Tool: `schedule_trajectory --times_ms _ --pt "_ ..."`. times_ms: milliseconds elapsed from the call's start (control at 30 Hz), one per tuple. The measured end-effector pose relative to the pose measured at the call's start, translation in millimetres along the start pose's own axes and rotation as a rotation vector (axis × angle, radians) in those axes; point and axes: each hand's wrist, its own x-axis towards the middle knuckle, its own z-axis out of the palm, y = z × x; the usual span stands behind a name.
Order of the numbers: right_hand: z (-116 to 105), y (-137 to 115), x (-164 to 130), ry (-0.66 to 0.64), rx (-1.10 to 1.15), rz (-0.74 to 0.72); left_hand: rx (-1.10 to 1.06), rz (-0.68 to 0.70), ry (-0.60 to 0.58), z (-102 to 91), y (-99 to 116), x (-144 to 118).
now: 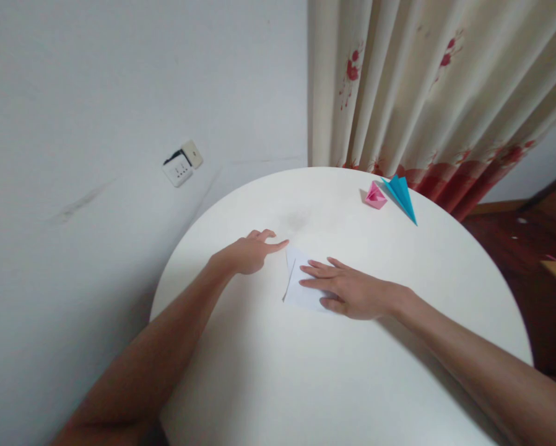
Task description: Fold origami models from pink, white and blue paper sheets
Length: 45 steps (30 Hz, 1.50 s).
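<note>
right hand (350,290): flat on white paper (300,296), fingers spread, gripping nothing | left hand (250,253): loosely open, holding nothing, one finger pointing at the paper's far left corner | paper: on the round table (287,384), between the hands, right one nearer, covering part of it | long way: can't tell, some is hidden

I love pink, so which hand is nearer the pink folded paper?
Right. The right hand lies on the white paper, on the near side of the pink folded paper; the left hand is farther away, off to its left.
</note>
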Motion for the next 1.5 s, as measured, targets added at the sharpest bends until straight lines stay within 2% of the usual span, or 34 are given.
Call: schedule_trajectory --times_ms 133,233,300,367,433,567,800,1000,1067,1100,1200,1300,1500 --pt "0.9 -0.8 -0.7 -0.003 -0.025 0.0 -0.032 -0.13 0.056 5.5 -2.9 9.1" --pt "4.3 0.1 0.8 0.025 -0.069 0.037 -0.107 -0.231 0.222 4.9 2.3 21.7" --pt "8.2 2.5 4.0 0.092 -0.114 0.116 -0.183 -0.136 0.368 2.4 12.3 29.1" --pt "12.6 6.0 8.5 0.168 -0.165 0.206 -0.274 0.07 0.423 1.4 26.8 33.4" --pt "16.3 9.5 12.9 0.206 -0.202 0.256 -0.333 0.208 0.353 4.4 42.3 34.8" --pt "19.8 12.7 16.1 0.226 -0.231 0.312 -0.252 0.301 0.159 18.2 60.5 33.7" --pt "16.3 14.3 5.5 0.192 -0.222 0.411 -0.155 0.179 0.044 25.6 56.7 23.6" --pt "14.7 15.5 3.8 0.163 -0.206 0.436 -0.187 -0.009 -0.055 16.2 52.6 15.0" --pt "14.3 14.9 3.7 0.144 -0.186 0.436 -0.222 -0.016 -0.055 7.6 47.2 15.6" --pt "13.9 14.6 3.5 0.139 -0.175 0.434 -0.248 0.012 -0.011 3.0 44.1 16.4" --pt "10.6 14.7 1.7 0.138 -0.139 0.413 -0.365 0.228 0.127 -6.8 37.1 20.0" --pt "1.8 17.0 -2.4 0.143 -0.092 0.374 -0.436 0.372 0.177 -6.9 35.0 24.2" --pt "-20.2 26.5 -14.4 0.236 -0.028 0.33 -0.448 0.361 0.191 -0.2 36.0 30.3"
